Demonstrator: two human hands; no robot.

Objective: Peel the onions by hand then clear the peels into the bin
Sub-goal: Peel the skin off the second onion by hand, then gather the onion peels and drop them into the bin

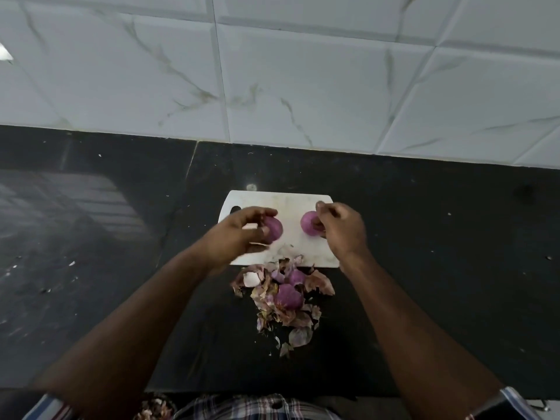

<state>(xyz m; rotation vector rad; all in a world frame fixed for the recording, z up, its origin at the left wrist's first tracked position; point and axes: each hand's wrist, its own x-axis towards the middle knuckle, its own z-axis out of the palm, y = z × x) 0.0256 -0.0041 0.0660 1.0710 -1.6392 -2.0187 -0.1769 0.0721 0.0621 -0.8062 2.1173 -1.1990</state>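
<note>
Black stone counter (424,237) below a white marble-tiled wall (303,71). On the counter lies a white cutting board (288,207) bearing two peeled purple onions. Left hand (239,234), fingers curled, grips the left onion (274,228); right hand (342,228), fingers curled, holds the right onion (309,222). A heap of onion peels (285,301) lies on the counter just in front of the board's near edge. At the bottom edge, a container (154,407) holds peels; its form cannot be told.

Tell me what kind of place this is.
Most likely a home kitchen: a dark stone countertop against a white marble-look tiled wall, with a white cutting board holding peeled red onions beside a pile of peels.
</note>
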